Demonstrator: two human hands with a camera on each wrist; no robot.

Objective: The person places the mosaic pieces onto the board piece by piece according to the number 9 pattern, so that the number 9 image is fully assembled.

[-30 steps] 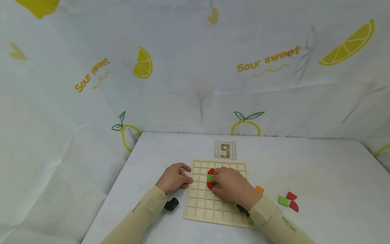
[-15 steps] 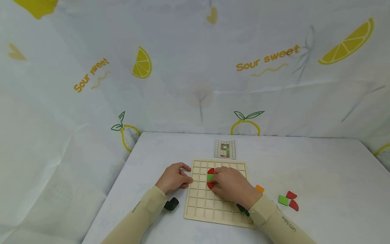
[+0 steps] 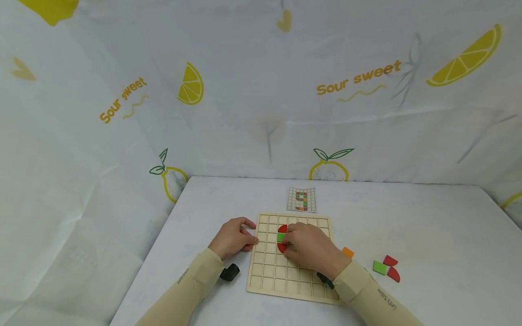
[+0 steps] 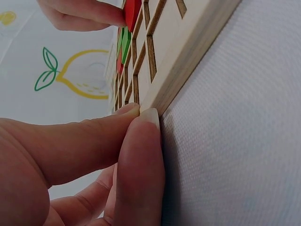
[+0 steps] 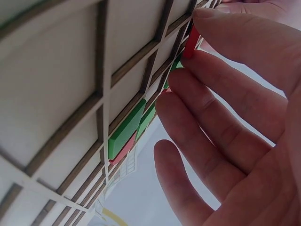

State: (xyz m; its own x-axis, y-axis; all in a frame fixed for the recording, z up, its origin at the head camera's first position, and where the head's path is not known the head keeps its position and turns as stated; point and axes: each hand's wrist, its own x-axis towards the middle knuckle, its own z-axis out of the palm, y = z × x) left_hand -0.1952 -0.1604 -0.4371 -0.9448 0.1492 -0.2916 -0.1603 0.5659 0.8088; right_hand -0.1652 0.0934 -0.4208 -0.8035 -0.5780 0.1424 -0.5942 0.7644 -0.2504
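Observation:
A square wooden grid board (image 3: 281, 285) lies on the table. My left hand (image 3: 231, 237) pinches its left edge (image 4: 181, 61) between thumb and finger. Over the board, my right hand (image 3: 310, 246) holds a red quarter-circle tile (image 5: 191, 42) between thumb and index finger; the other fingers stay spread in the right wrist view. In the head view this red tile (image 3: 281, 248) sits just below a green square tile (image 3: 281, 237), with another red quarter-circle tile (image 3: 283, 228) above that. The right wrist view shows more green tiles (image 5: 126, 129) and a red one (image 5: 123, 149) in the grid, hidden from the head view by my hand.
A small pattern card (image 3: 301, 199) with a coloured figure lies behind the board. To the right are an orange tile (image 3: 348, 252), a green square (image 3: 379, 267) and two red quarter-circles (image 3: 390, 261). A black object (image 3: 229, 272) is beside the left sleeve.

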